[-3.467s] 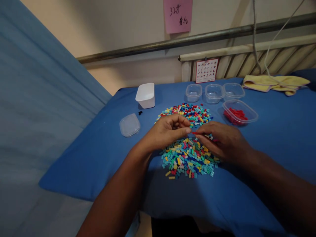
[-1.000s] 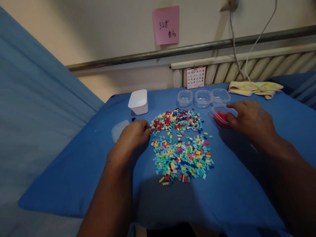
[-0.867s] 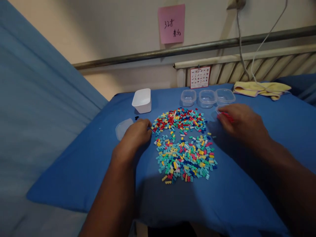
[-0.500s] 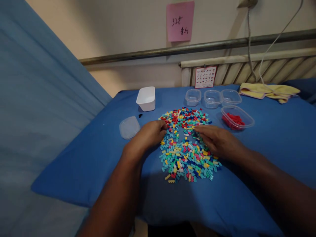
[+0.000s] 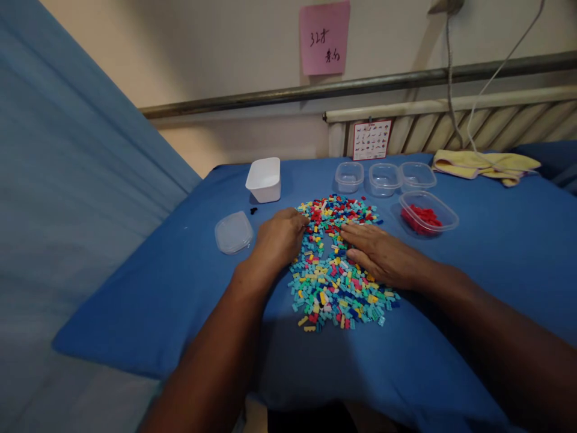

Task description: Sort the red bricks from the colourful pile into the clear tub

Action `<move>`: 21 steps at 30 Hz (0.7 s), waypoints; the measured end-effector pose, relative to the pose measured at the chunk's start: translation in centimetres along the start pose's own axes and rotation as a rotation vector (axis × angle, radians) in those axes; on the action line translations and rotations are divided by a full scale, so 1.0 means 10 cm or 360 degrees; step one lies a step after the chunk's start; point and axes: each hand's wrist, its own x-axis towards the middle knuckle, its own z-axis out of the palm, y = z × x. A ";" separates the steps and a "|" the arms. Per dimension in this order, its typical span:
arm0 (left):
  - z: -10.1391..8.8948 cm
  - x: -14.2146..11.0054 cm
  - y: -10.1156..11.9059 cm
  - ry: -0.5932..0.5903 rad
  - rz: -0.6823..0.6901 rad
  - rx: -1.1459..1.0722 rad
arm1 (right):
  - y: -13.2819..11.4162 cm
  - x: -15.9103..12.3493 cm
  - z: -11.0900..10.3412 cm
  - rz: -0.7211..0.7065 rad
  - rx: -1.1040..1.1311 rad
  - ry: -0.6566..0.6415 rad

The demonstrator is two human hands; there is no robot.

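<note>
Blue-covered table (image 5: pixel 496 252) fills most of the view, blue fabric panel (image 5: pixel 67 180) along the left, wall with a metal rail (image 5: pixel 360 81) and a pink note (image 5: pixel 324 37) behind.

Pile of small coloured bricks (image 5: pixel 336 282) sits mid-table, roughly oval, mixed teal/yellow/red/blue/white. Both hands rest on it, palms down.

Left hand (image 5: pixel 279 237): on the pile's left edge, fingers curled loosely, fingertips at the far-left part of the pile among red and yellow pieces. Cannot tell if it's pinching a brick, the fingertips are hidden from this angle.

Right hand (image 5: pixel 383 255): lies flat across the right-centre of the pile, fingers spread and pointing left toward the left hand. Nothing visibly held. A narrow strip of bricks shows between the two hands; most of the pile lies nearer the body than the fingertips.

Clear tub with red bricks (image 5: pixel 428 213) is right of the pile, near the right hand but not touching. Behind it, three clear tubs (image 5: pixel 385 177) in a row near the far edge. White tub (image 5: pixel 264 178) far left of the pile, clear lid (image 5: pixel 233 232) just left of the left hand. Yellow cloth (image 5: pixel 484 163) at far right with a cable (image 5: pixel 478 102) running over it. Small picture card (image 5: pixel 372 139) leans on the radiator.
</note>
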 end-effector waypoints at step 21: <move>-0.13 -0.08 0.15 -0.0330 0.0120 -0.0100 | -0.03 -0.05 -0.22 -0.0220 -0.0100 -0.0047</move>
